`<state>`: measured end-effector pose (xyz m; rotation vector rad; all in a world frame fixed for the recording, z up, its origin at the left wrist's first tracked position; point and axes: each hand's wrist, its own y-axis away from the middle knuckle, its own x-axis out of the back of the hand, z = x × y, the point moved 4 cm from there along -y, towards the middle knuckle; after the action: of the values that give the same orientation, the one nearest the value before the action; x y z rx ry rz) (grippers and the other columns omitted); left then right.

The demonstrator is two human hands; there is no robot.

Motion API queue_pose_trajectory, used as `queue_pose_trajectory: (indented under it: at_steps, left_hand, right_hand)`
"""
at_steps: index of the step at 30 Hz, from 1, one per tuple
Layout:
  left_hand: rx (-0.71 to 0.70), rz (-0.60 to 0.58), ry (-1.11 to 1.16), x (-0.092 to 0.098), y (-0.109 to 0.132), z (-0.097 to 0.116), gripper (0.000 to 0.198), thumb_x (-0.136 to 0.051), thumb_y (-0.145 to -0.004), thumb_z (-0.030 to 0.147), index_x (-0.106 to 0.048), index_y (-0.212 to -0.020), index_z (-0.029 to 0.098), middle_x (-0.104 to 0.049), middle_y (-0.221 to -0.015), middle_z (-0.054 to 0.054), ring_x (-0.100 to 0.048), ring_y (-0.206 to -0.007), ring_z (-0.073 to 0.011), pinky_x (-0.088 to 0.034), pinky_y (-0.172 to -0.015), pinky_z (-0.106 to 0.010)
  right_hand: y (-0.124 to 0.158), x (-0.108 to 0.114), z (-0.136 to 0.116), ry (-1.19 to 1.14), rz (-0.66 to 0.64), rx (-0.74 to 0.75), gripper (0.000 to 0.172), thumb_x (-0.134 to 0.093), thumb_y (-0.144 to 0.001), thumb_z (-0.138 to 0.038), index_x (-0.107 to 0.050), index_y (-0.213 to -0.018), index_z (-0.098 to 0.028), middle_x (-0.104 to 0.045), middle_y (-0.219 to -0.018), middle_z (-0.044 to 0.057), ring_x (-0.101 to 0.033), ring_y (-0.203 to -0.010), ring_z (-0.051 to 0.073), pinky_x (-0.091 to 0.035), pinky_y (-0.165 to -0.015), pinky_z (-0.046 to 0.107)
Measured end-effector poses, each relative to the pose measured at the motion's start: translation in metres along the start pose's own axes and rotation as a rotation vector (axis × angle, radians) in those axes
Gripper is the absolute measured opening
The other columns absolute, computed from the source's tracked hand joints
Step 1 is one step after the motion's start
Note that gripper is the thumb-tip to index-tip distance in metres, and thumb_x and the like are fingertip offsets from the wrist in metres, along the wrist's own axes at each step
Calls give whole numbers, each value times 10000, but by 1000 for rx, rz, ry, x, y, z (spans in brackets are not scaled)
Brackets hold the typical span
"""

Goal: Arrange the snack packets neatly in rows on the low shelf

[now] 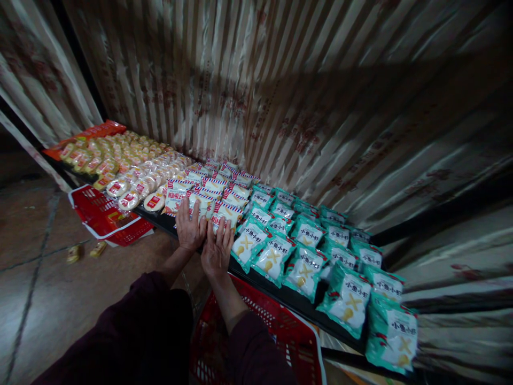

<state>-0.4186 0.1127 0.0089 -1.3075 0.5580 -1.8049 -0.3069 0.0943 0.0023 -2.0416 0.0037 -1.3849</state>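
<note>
Side by side at the shelf's front edge, my left hand (pixel 189 227) and my right hand (pixel 217 247) lie with fingers stretched out against white snack packets (pixel 224 212) with red-and-blue striped edges. The fingers press on the fronts of the front-row packets without wrapping round any. More of these packets stand in leaning rows behind. Right of my hands are rows of green-and-white snack bags (pixel 273 256). To the left lie round white wrapped cakes (pixel 129 199) in clear film. My palms are hidden from view.
A red basket (pixel 280 326) is below the shelf under my right arm; another red basket (pixel 96 214) is further left. Yellow-wrapped snacks (pixel 92 163) and an orange bag (pixel 100 130) fill the shelf's far left. Two small packets (pixel 74 253) lie on the floor. Pleated sheeting (pixel 224 80) hangs behind.
</note>
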Motion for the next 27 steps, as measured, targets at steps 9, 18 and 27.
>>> queue_pose_trajectory:
  at_steps: [9, 18, 27]
  left_hand:
    - [21, 16, 24, 4, 0, 1, 495, -450, -877, 319, -476, -1340, 144, -255, -1517, -163, -216, -1405, -303, -243, -1106, -490]
    - [74, 7, 55, 9, 2, -1, 512, -401, -884, 354, -468, -1332, 115, -337, -1479, -169, -221, -1406, -283, -217, -1113, -484]
    - [101, 24, 74, 18, 13, -10, 573, -342, -916, 408, -383, -1378, 72, -285, -1488, -210, -174, -1418, -286, -190, -1125, -479]
  right_hand:
    - [1, 5, 0, -15, 20, 24, 560, -455, -897, -194, -332, -1442, -230, -168, -1557, 128, -38, -1431, 341, -208, -1079, 599]
    - [26, 25, -7, -64, 8, 112, 529, -401, -912, -199, -341, -1428, -97, -169, -1547, 180, -60, -1439, 312, -219, -1109, 531]
    - [108, 50, 0, -96, 0, 172, 556, -413, -874, -112, -331, -1424, -107, -171, -1548, 172, -64, -1440, 302, -272, -1100, 517]
